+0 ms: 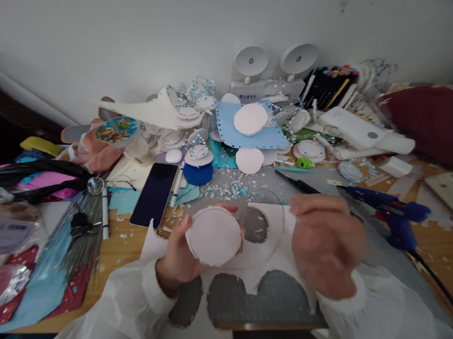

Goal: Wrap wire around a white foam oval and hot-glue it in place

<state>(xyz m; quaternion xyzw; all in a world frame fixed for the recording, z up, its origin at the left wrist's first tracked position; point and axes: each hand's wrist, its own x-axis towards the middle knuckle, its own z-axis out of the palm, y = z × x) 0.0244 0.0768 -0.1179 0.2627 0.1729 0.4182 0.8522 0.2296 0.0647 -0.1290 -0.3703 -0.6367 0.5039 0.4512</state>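
Observation:
My left hand (pixel 180 253) is wrapped round the edge of a white disc (pixel 215 236), its flat face turned up toward me. The disc's rim looks layered and slightly rough. To the right, my right hand (pixel 325 245) is raised and blurred, its fingers curled together; what they hold, if anything, does not show. A thin thread-like line (pixel 284 213) curves between the two hands. Under them lies a white sheet (pixel 280 230) with several round holes cut out, on a grey cutting mat (pixel 257 305).
A blue glue gun (pixel 395 213) with a red light lies at right, near a black pen-like tool (pixel 297 183). A phone (pixel 155 193) and lidded cup (pixel 136 147) stand at left. White discs, a light-blue sheet (pixel 232 124) and scattered bits crowd the back.

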